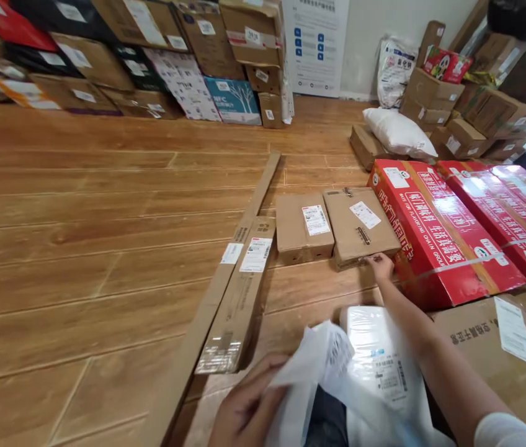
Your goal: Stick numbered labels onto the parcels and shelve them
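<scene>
My left hand [251,400], at the bottom centre, is closed on a curled strip of white label paper [307,357] with blurred print on its far end. My right hand [381,267] reaches forward to the near edge of a square cardboard box [360,214]. Its fingers are pressed together at that edge, and whatever is between them is too small to name. A white shipping label sits on top of this box, with small dark-printed marks nearby. Close on its left lies another cardboard box [293,226]. Beneath my right forearm is a white plastic-wrapped parcel [374,360].
Two long narrow cartons [239,298] lie left of the boxes. Large red cartons [449,230] stand to the right, with a big brown carton [486,372] nearer me. Parcels [151,68] are stacked along the back; a white sack [400,131] rests at the back right.
</scene>
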`<state>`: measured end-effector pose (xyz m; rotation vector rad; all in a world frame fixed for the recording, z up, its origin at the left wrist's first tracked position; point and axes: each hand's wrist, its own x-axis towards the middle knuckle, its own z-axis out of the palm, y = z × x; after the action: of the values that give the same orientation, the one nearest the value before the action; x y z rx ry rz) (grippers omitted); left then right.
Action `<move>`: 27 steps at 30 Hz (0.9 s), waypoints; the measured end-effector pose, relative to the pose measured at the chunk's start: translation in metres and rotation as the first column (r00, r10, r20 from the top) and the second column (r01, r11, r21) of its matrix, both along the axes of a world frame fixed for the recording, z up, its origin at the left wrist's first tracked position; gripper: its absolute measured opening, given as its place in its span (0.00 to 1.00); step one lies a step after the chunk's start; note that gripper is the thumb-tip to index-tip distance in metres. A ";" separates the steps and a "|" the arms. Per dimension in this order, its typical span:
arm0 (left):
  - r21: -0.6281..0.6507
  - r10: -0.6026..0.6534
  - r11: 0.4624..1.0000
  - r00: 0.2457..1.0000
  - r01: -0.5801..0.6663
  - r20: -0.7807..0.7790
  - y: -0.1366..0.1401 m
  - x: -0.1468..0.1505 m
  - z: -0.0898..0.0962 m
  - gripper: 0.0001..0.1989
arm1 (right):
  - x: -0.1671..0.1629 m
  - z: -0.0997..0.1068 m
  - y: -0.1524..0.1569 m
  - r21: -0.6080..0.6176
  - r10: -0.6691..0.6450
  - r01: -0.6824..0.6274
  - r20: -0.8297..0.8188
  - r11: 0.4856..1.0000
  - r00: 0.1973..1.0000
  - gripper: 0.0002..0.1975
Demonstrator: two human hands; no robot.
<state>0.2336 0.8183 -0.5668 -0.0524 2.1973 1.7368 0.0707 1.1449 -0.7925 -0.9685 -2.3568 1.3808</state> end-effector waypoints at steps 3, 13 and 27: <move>-0.015 0.208 0.978 0.973 -0.208 0.099 0.012 -0.002 -0.006 0.24 | 0.006 0.020 -0.006 0.017 -0.097 0.096 0.032 0.995 0.995 0.21; 0.005 0.191 0.980 0.940 -0.197 -0.284 -0.010 -0.011 -0.009 0.08 | 0.077 0.153 -0.088 -0.337 0.788 -0.849 -0.340 0.408 0.513 0.31; 0.265 0.262 0.899 0.914 -0.347 0.309 -0.007 -0.020 -0.011 0.35 | 0.132 0.171 -0.181 -0.728 0.460 -0.564 -0.377 0.389 0.804 0.27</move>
<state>0.2133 0.8109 -0.5774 -0.5520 1.7673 2.0908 0.2026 0.9638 -0.6213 -0.1953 -1.9139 2.8576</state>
